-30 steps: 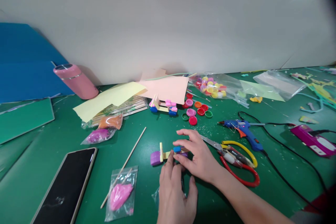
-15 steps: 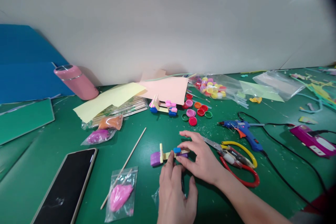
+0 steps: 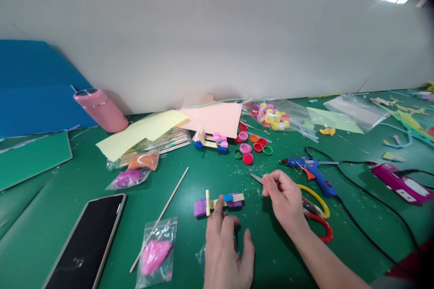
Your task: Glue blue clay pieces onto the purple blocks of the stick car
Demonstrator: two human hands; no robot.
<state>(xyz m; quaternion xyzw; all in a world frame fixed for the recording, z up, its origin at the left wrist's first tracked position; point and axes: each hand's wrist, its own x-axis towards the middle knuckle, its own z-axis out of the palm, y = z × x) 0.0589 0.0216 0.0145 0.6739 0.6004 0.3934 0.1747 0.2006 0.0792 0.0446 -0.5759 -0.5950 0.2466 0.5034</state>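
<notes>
A small craft piece of pale sticks on purple blocks (image 3: 200,207) lies on the table, a blue lump (image 3: 228,198) on its right part. My left hand (image 3: 228,244) has its fingers apart, the index fingertip touching the piece beside the blue lump. To the right, my right hand (image 3: 283,196) is closed, fingers pinched over the scissors' blades; a blade tip (image 3: 257,178) shows past the fingertips. Whether it grips the scissors or something small is hidden. The scissors' red handle (image 3: 320,227) lies beyond the hand, beside yellow-handled pliers (image 3: 317,198).
Behind are a similar craft piece (image 3: 210,141), bottle caps (image 3: 247,158) and coloured paper (image 3: 210,117). A blue glue gun (image 3: 313,171) with a cable lies right. A phone (image 3: 86,239), a thin stick (image 3: 169,201) and a bag of pink clay (image 3: 156,255) are left.
My right hand has left the craft piece and moved right to the scissors, its fingers now pinched. My left hand has stayed at the piece.
</notes>
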